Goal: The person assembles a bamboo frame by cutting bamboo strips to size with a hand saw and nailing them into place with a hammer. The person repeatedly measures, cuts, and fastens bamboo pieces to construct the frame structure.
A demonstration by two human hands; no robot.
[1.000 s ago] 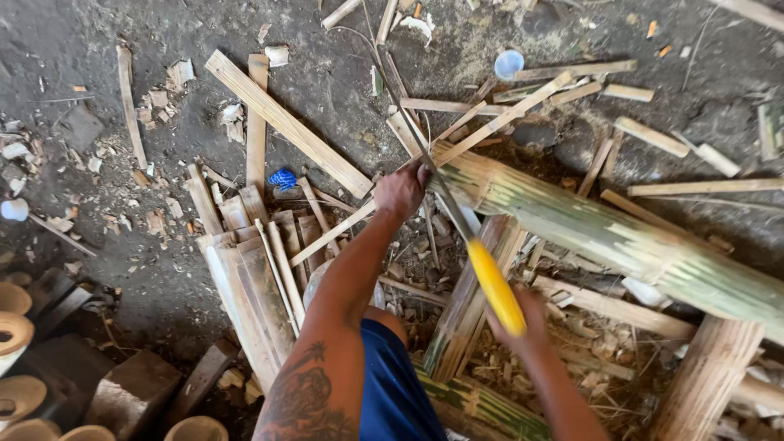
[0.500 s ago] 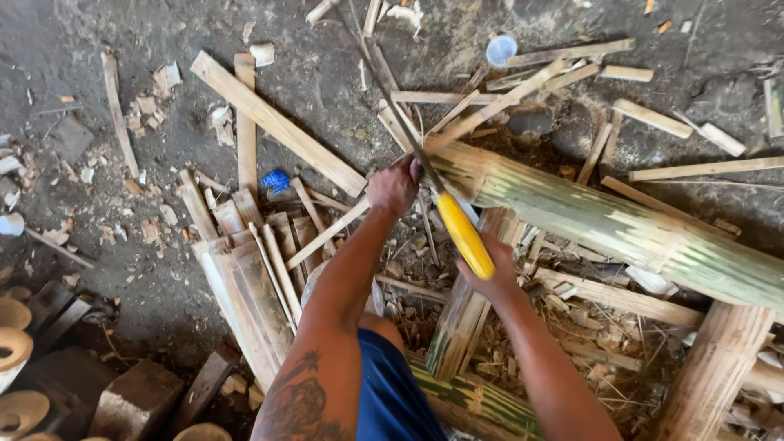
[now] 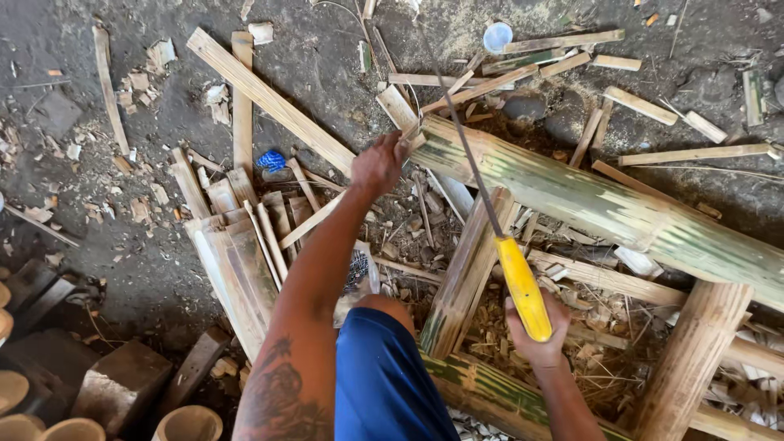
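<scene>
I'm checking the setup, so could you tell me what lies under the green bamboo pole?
The green bamboo pole rests across a bamboo frame, with shavings below. What lies directly under the pole is covered.

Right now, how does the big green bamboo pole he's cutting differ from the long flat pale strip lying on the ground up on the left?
The green bamboo pole is thick, round and streaked green; the long flat pale strip is thin, flat and tan. The pole rests raised on a bamboo frame, gripped at its end by the left hand; the strip lies untouched on the dirt. Both run diagonally, up-left to down-right.
</scene>
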